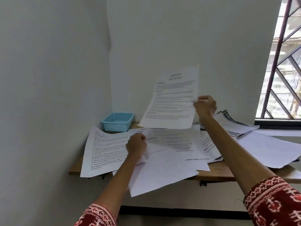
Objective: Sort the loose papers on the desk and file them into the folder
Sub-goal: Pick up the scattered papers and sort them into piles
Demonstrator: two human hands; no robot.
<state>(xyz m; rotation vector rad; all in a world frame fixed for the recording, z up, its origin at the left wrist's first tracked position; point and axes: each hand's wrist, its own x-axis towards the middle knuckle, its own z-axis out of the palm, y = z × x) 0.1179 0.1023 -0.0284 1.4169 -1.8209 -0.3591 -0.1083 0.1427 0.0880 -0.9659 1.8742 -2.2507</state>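
Loose printed papers [175, 144] lie spread in overlapping layers over a narrow wooden desk [216, 172]. My right hand [205, 106] pinches the right edge of one printed sheet [172, 100] and holds it tilted in the air above the pile. My left hand [136, 145] grips a few sheets [161, 173] near the pile's middle, and their front corners hang over the desk edge. A large sheet with numbered lines [104, 150] lies at the left. No folder is visible.
A light blue plastic basket [117, 121] stands in the back left corner against the wall. Dark-edged booklets [236, 123] and blank sheets [268, 149] lie at the right by a barred window [283, 62]. White walls close in at the left and behind.
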